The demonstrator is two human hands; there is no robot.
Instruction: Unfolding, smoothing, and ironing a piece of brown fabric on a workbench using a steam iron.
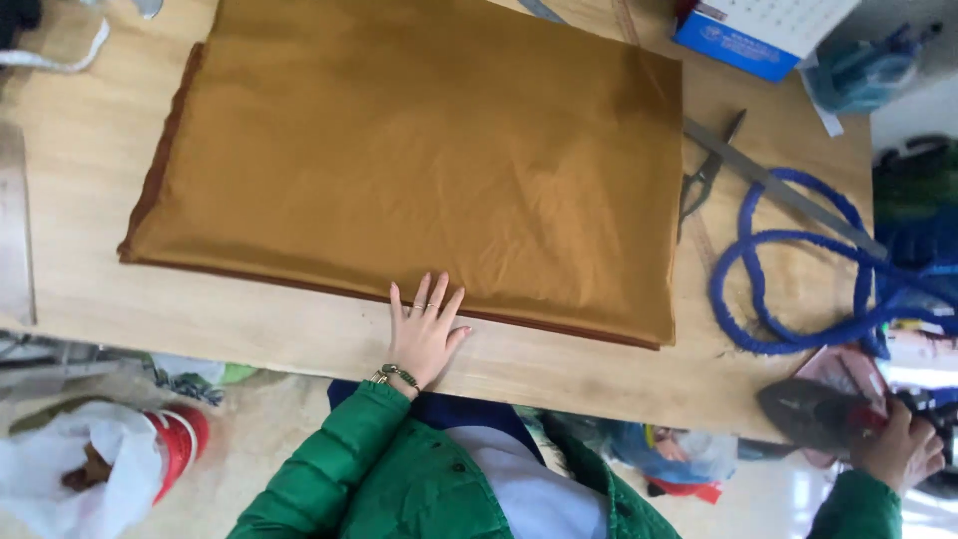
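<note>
Folded golden-brown fabric [419, 160] lies flat on the wooden table [249, 324], covering most of the top; its near folded edge runs just inside the table's front edge. A darker rust-coloured underlayer shows along the left and near borders. The surface has a satin sheen with fine creases near the right half.

Judgement on handling: light, soft, no stiffness, probably slippery layer on layer; the folds would likely slide apart if it is lifted by one corner. Best held flat under a palm, or taken along the near folded edge with both layers together.

Left hand [424, 334]: palm down, fingers spread, fingertips resting on the near edge of the fabric, heel of the hand on bare wood. Rings and a beaded bracelet are visible; the sleeve is green.

Right hand [903, 444]: off the table's right corner, closed around the handle of a dark clothes iron [813, 411], soleplate facing the camera. The exact finger positions are partly hidden.

Right of the fabric: scissors [704, 178] just beside its edge, a long metal ruler [778, 185] lying diagonally, and a blue braided cord [788, 289] looped on the wood. A blue-and-white box [748, 35] sits at the far corner.
</note>
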